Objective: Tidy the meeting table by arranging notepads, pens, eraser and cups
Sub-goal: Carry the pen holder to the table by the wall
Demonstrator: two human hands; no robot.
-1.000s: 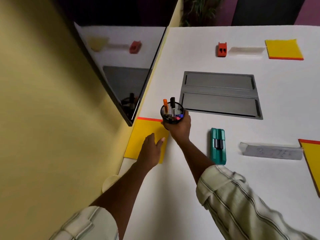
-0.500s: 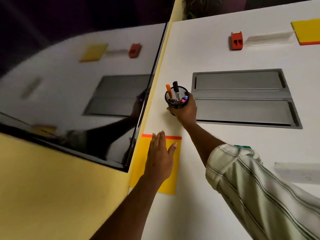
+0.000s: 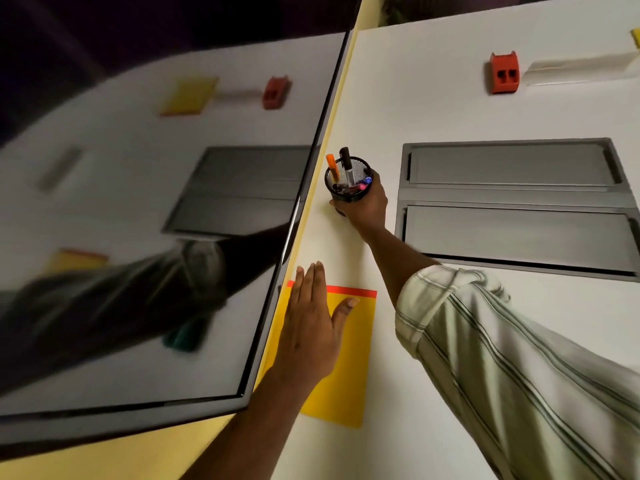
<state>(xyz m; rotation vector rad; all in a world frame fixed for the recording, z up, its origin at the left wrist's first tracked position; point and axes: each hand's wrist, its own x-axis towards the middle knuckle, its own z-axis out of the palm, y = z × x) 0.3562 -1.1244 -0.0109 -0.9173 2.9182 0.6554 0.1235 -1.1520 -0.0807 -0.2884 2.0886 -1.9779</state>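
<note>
A black mesh pen cup (image 3: 347, 180) with an orange marker, a black marker and other pens stands on the white table (image 3: 433, 109) close to the wall screen. My right hand (image 3: 363, 207) grips the cup from its near side. A yellow notepad (image 3: 349, 358) with a red top strip lies nearer to me along the table's left edge. My left hand (image 3: 311, 327) rests flat on the notepad, fingers straight and reaching past its top edge.
A large dark wall screen (image 3: 156, 237) runs along the table's left edge and mirrors the table. Two grey metal cable hatches (image 3: 512, 206) sit right of the cup. At the far side lie an orange eraser (image 3: 504, 73) and a clear name stand (image 3: 581, 69).
My right hand has carried the pen cup away from the notepad, farther along the table by the screen. My left hand has flattened on the notepad. The view has moved closer.
</note>
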